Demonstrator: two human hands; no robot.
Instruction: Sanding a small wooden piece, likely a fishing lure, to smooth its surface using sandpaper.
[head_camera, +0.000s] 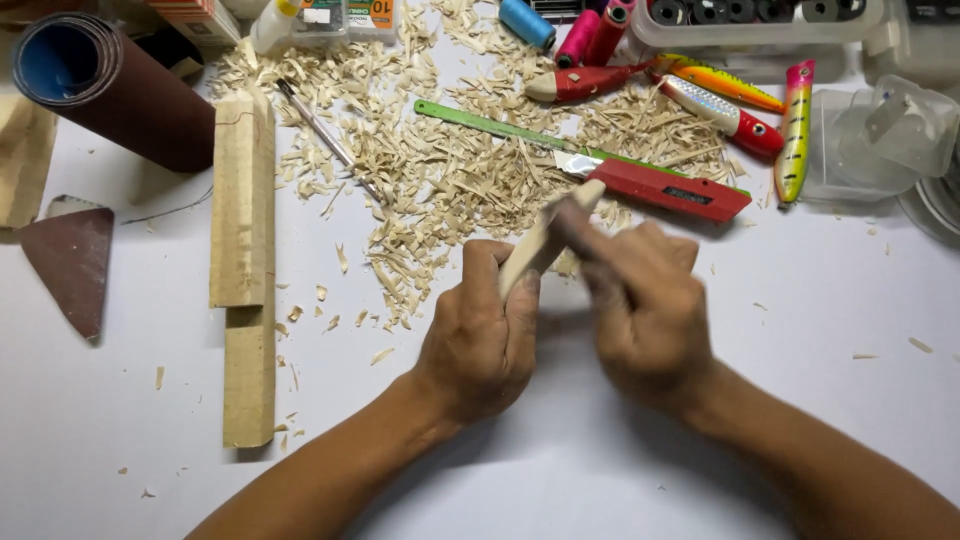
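left hand (478, 330): clenched around lower end of a carved wood piece (540, 240), thumb up along its side.
right hand (640, 300): fingers pressed on the upper part of the same piece; blurred, so whether it pinches anything between fingers and wood, can't tell.
carved wood piece: pale, slim, tapered, tilted up and to the right, held between both hands above the white table (600, 470).
wood blocks (245, 250): two long pale blocks end to end, left of the hands, lying flat.
sandpaper scrap (72, 262): dark red-brown, triangular, far left edge.
shavings (450, 190): thick pile just beyond the hands, thinning toward the blocks.
utility knife (665, 187): red body, blade out, lying on the shavings just behind the right hand.
saw blade (500, 127): green, thin, runs diagonally under the knife.
thin rod tool (325, 137): metal, lying in the shavings, beside the upper block.
sandpaper roll (105, 85): dark, blue inside, top left.
fishing lures (740, 105): several painted ones, red/white and yellow/orange, top right.
thread spools (570, 30): blue and pink, far edge.
clear plastic boxes (880, 130): far right.
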